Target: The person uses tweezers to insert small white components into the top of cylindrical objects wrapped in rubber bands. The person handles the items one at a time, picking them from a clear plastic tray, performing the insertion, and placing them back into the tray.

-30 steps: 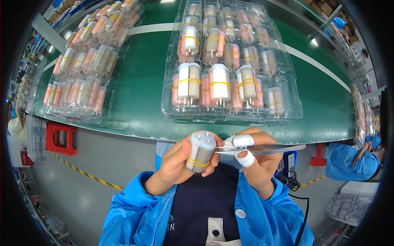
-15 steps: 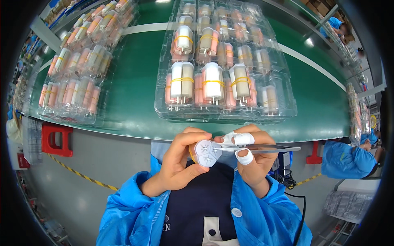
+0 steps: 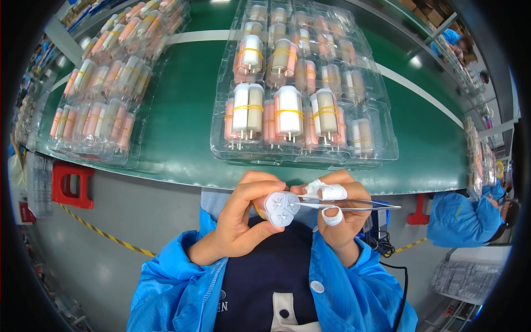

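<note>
Head camera view, watched from my remote seat: a three-lobed bundle sits in the left hand, whose fingers curl snugly round its sides, while the fingers of the right hand pinch metal tweezers, thumb and one finger bound in white wraps. A second ago the bundle showed me its long sides; now its pale end face, set with small pins, is turned to the lens — and the tweezers, broadside half a second ago, appear almost edge-on. That, I judge, puts the pins within the tips' reach, though I cannot tell whether they touch. The bundle is held just off the near edge of the green bench, where clear trays carry banded cylinders.
</note>
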Motion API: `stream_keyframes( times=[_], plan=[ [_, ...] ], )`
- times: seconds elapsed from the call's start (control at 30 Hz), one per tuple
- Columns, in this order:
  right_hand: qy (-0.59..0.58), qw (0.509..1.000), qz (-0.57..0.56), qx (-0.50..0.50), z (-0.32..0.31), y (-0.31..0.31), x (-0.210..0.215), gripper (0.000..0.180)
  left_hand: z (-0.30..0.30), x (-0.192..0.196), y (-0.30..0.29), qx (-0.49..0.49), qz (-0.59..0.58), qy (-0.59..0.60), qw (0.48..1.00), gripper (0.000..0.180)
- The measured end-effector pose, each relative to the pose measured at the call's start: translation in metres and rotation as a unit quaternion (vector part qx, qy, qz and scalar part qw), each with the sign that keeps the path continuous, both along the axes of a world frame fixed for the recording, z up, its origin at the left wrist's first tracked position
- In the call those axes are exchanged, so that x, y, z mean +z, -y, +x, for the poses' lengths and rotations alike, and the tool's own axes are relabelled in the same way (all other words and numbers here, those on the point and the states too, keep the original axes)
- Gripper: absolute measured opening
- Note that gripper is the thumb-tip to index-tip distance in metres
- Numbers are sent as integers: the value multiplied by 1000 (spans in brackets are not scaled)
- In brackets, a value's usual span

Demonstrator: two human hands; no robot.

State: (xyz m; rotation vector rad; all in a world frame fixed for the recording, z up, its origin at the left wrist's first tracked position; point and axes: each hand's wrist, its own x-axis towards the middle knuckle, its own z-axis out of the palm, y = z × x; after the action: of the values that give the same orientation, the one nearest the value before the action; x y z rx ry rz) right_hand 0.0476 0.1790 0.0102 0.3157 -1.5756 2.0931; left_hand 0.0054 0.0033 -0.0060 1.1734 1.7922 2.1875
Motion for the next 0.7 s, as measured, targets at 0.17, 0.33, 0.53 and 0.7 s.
stream_keyframes(
  times=[0.17,0.33,0.53,0.7],
  plan=[
    [-13,1000,1,-10,0,2,0,22,0,0,0,2,-5,-7,1000,49],
    [6,1000,2,-29,2,4,2,22,3,2,-2,-4,23,41,999,49],
    [-10,997,63,-46,2,2,11,21,3,5,-8,-77,100,99,987,50],
    [0,990,130,-58,3,2,23,19,2,4,-8,-68,84,80,991,49]
  ],
)
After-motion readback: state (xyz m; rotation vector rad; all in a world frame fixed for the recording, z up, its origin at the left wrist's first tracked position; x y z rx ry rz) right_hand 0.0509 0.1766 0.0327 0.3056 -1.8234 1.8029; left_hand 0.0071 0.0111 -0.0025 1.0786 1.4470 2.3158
